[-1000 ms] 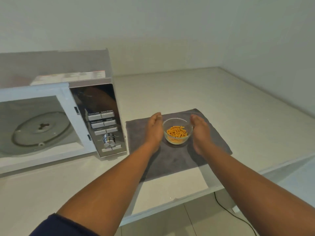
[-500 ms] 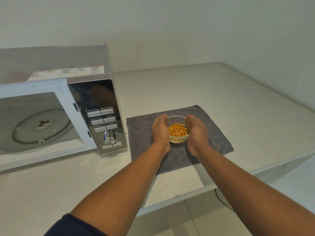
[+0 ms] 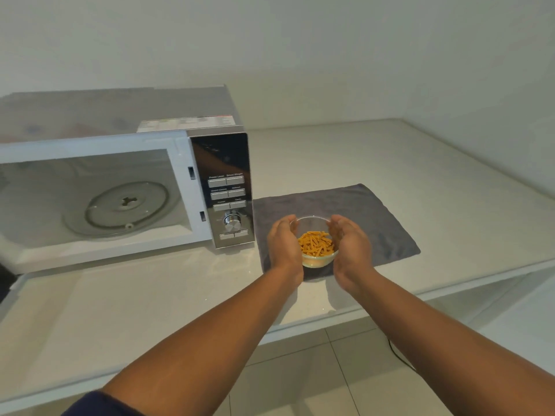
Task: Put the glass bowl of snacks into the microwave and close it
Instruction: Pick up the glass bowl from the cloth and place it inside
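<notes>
A small glass bowl [image 3: 316, 259] holding orange stick snacks [image 3: 316, 243] is cupped between both of my hands, just above the near edge of a grey cloth [image 3: 360, 211]. My left hand [image 3: 283, 244] presses its left side and my right hand [image 3: 350, 246] presses its right side. To the left stands a microwave [image 3: 222, 163] with its cavity open, showing a round glass turntable [image 3: 120, 207]. Its door is out of view at the left. The mirrored control panel with buttons and a dial [image 3: 232, 222] faces me.
The white counter [image 3: 420, 175] runs into a corner, with walls behind and on the right. Its front edge [image 3: 300, 327] drops to a tiled floor, where a black cable [image 3: 399, 355] lies. A dark object [image 3: 4, 280] shows at the far left edge.
My hands closed in from beside the bowl until they gripped it. The bowl has since moved toward me, to the cloth's near edge. The view has shifted left, showing more of the microwave.
</notes>
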